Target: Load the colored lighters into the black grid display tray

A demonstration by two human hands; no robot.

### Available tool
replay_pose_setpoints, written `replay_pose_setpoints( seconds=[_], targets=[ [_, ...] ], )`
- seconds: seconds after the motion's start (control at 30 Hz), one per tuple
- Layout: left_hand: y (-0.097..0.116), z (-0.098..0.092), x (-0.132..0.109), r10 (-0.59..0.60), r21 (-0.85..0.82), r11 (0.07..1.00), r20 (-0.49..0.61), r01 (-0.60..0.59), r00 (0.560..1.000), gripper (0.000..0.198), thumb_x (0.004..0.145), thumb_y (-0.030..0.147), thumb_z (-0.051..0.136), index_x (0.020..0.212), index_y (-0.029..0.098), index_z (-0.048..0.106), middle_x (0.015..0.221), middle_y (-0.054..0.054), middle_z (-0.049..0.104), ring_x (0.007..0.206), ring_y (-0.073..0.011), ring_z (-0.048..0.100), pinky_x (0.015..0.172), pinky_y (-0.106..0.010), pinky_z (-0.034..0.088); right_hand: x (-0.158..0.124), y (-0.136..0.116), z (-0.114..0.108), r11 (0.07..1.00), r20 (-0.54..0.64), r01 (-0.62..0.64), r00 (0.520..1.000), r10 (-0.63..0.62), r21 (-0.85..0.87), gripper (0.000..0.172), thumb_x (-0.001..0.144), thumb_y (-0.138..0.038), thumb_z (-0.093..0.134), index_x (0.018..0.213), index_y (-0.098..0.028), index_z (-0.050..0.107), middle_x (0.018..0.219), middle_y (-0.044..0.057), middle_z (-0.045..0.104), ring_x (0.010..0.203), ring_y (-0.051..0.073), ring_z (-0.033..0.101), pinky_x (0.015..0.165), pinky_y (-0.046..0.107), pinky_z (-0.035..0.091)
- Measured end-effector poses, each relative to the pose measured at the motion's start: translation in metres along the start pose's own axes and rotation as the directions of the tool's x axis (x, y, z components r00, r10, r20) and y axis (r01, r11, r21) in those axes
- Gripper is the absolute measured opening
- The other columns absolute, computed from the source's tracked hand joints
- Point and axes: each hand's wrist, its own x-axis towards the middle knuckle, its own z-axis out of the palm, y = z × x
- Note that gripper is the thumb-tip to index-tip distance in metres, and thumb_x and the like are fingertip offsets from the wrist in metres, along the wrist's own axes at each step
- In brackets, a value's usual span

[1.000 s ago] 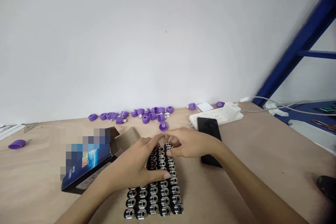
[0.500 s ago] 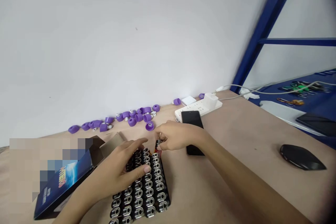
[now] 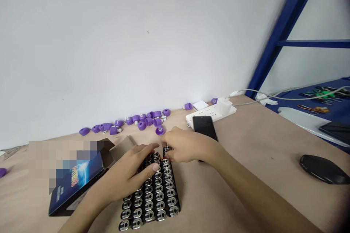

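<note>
A block of small black pieces with silver U-shaped metal tops (image 3: pixel 160 193) stands on the table in tight straight rows. My left hand (image 3: pixel 133 171) lies spread over the left and far part of these rows, thumb apart from the fingers, and hides several pieces. At the far right corner my right hand (image 3: pixel 182 145) has its fingers bent in a pinch. Between them shows a small black piece with a silver top (image 3: pixel 166 150), with a trace of red below. The fingers partly cover it, and its kind is unclear.
An opened blue printed box (image 3: pixel 79 182) lies left of the rows. Several purple cup-shaped pieces (image 3: pixel 149 122) lie scattered along the wall. A black phone (image 3: pixel 205 127) leans against a white power strip (image 3: pixel 213 111) behind my right hand. A black rounded object (image 3: pixel 324 169) lies far right.
The whole view has shifted, so things sit slightly farther right. My right hand stays at the far corner of the rows, its fingers a little lower. My left hand keeps its spread pose.
</note>
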Motion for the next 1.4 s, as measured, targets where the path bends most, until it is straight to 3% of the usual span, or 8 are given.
replay_pose_setpoints(
  seconds=[0.2,0.43,0.63,0.8,1.07,1.27,1.4],
  targets=[
    [0.006,-0.003,0.0,0.034,-0.044,0.998,0.001,-0.034,0.999,0.043,0.102,0.049,0.03,0.125,0.023,0.055,0.116,-0.01,0.068,0.109,-0.0288,0.063,0.09,-0.047,0.053,0.004,0.005,0.001,0.97,0.04,0.05,0.997,-0.061,0.239,0.019,0.089,-0.025,0.055,0.076,-0.016,0.067,0.067,0.003,0.071,0.064,0.015,0.065,0.057,0.023,0.044],
    [0.004,0.0,0.002,0.018,-0.048,0.999,0.005,-0.018,1.0,0.044,0.103,0.049,0.028,0.128,0.022,0.053,0.125,-0.01,0.065,0.111,-0.0276,0.061,0.091,-0.045,0.051,0.01,0.021,0.006,0.922,0.045,0.071,0.994,-0.095,0.38,0.022,0.087,-0.02,0.053,0.096,-0.016,0.073,0.076,0.004,0.076,0.075,0.018,0.073,0.068,0.025,0.052],
    [0.005,-0.002,0.003,0.027,-0.099,0.995,0.039,-0.023,0.999,0.039,0.104,0.047,0.03,0.124,0.023,0.053,0.127,-0.008,0.063,0.113,-0.0265,0.06,0.097,-0.047,0.047,0.009,0.026,0.005,0.904,0.057,0.093,0.99,-0.128,0.417,0.029,0.082,-0.012,0.054,0.101,-0.017,0.075,0.087,0.004,0.077,0.078,0.016,0.074,0.075,0.025,0.053],
    [0.005,-0.002,0.002,0.037,-0.095,0.995,0.036,-0.033,0.999,0.039,0.104,0.048,0.029,0.119,0.024,0.055,0.126,-0.009,0.064,0.112,-0.0271,0.061,0.093,-0.045,0.05,0.009,0.024,0.004,0.903,0.06,0.099,0.989,-0.136,0.419,0.026,0.086,-0.014,0.055,0.103,-0.015,0.075,0.086,0.005,0.077,0.08,0.017,0.073,0.076,0.025,0.053],
    [0.005,-0.001,0.003,0.039,-0.083,0.996,0.008,-0.038,0.999,0.04,0.103,0.048,0.03,0.122,0.024,0.056,0.122,-0.008,0.067,0.106,-0.0259,0.064,0.089,-0.043,0.053,0.008,0.02,0.004,0.908,0.067,0.077,0.991,-0.114,0.413,0.021,0.087,-0.017,0.057,0.097,-0.015,0.076,0.078,0.003,0.075,0.072,0.014,0.072,0.068,0.022,0.05],
    [0.006,0.003,0.006,0.028,-0.105,0.994,0.053,-0.022,0.998,0.042,0.103,0.049,0.029,0.124,0.022,0.054,0.122,-0.01,0.066,0.11,-0.0272,0.062,0.094,-0.046,0.051,0.015,0.012,0.012,0.948,-0.04,0.049,0.998,-0.039,0.316,0.016,0.083,-0.021,0.061,0.077,-0.018,0.075,0.061,0.001,0.066,0.061,0.015,0.059,0.056,0.025,0.04],
    [0.007,0.002,0.005,0.022,-0.109,0.994,0.049,-0.017,0.999,0.041,0.104,0.048,0.028,0.122,0.023,0.055,0.126,-0.009,0.065,0.113,-0.0268,0.062,0.094,-0.045,0.051,0.015,0.015,0.011,0.944,-0.034,0.074,0.997,-0.067,0.321,0.014,0.083,-0.023,0.061,0.081,-0.02,0.075,0.064,-0.001,0.068,0.066,0.015,0.062,0.058,0.025,0.04]
  ],
)
